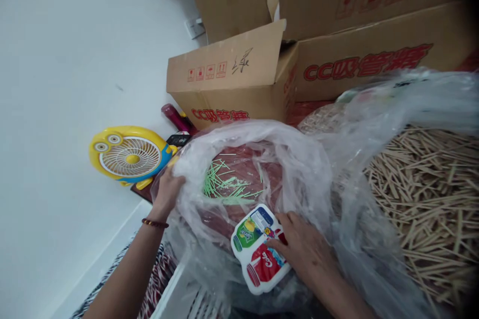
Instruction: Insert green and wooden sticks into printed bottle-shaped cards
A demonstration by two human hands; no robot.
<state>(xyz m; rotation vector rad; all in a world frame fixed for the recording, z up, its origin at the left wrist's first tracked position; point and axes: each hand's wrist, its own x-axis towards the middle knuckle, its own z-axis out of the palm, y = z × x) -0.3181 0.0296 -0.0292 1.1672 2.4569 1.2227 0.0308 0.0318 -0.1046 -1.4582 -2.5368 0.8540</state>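
My left hand [167,193] grips the left rim of a clear plastic bag [239,144] that lines a red basin. Several thin green sticks [224,184] lie loose at the bottom of the bag. My right hand [305,249] holds a flat white pack [258,249] printed with green, blue and red soda bottles, at the bag's near rim. A beaded bracelet [154,223] sits on my left wrist.
To the right, another plastic-lined container holds a big heap of tan wooden sticks [426,194]. Cardboard boxes [239,79] with red lettering stand stacked behind. A yellow cartoon desk fan [127,155] leans by the white wall at left. A white crate edge [187,294] shows below.
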